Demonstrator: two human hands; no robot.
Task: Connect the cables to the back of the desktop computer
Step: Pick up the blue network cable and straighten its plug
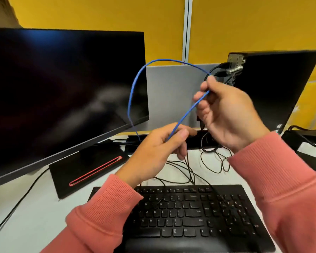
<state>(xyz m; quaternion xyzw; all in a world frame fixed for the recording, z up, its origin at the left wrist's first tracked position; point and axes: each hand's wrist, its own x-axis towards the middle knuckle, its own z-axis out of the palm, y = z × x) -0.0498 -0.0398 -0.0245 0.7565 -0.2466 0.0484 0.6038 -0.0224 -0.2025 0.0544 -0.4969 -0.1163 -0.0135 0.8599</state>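
A thin blue cable (135, 83) arcs up over the desk in a big loop. My left hand (157, 148) pinches it low, between thumb and fingers. My right hand (226, 114) grips the same cable higher up, fingers curled round it, just left of the desktop computer (274, 88). The black tower stands at the right with its metal back panel (235, 64) facing left. Two black plugs (222, 69) sit in that panel. The blue cable's end is hidden by my hands.
A dark monitor (62, 92) on a black stand with a red stripe (91, 168) fills the left. A black keyboard (190, 216) lies in front. Thin black cables (188, 170) tangle on the white desk behind it. A grey partition and yellow wall stand behind.
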